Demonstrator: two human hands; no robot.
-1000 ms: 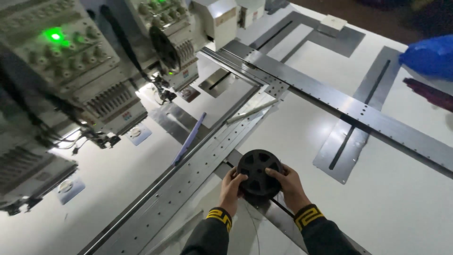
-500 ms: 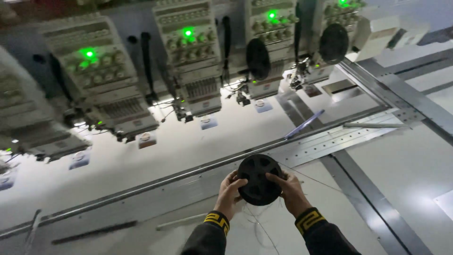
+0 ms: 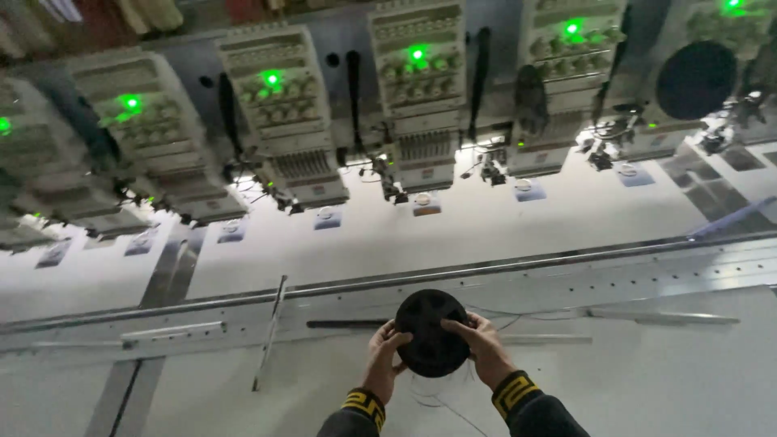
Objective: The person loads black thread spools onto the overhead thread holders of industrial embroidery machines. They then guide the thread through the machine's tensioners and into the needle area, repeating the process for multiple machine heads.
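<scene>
A round black reel is held upright above a white desk, low in the view at about 6 o'clock. The left hand is closed on the reel's rim at 9 o'clock and the right hand at 3 o'clock, fingers curled over the edge. Dark sleeves with yellow-and-black cuffs are seen at the wrists.

Small rectangular labels, bluish with a pale round mark, are laid in a row across the desk at 12 o'clock, one below each machine head. Every head is marked by a green light. A large black disc is mounted at 2 o'clock.

A long metal rail is run from 9 to 3 o'clock just beyond the reel. A thin rod is laid at 9 o'clock. Open white surface is left at 4 and 8 o'clock.
</scene>
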